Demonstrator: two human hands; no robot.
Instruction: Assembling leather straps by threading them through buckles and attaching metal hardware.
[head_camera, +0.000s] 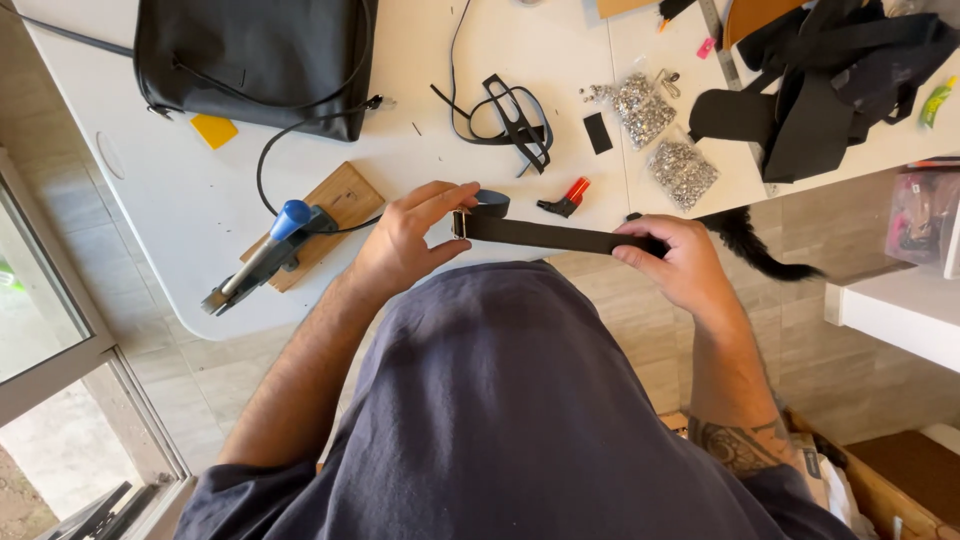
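1. The left hand (405, 240) pinches the buckle end of a dark strap (555, 236), thumb and fingers closed on the metal ring (461, 223); the right hand (672, 258) is closed around the strap's other end, holding it taut above the bench (180, 190) edge.
2. Judged from this, keeping the strap flat and untwisted between both hands serves the work best (a twist would hide at the ring).
3. The bench edge runs just under the hands; the blue-handled tool (262, 258) on its wooden block (330, 215) lies near the left hand, the small red-tipped tool (567, 196) just beyond the strap.
4. Open bench lies between the black bag (255, 60) and the strap.
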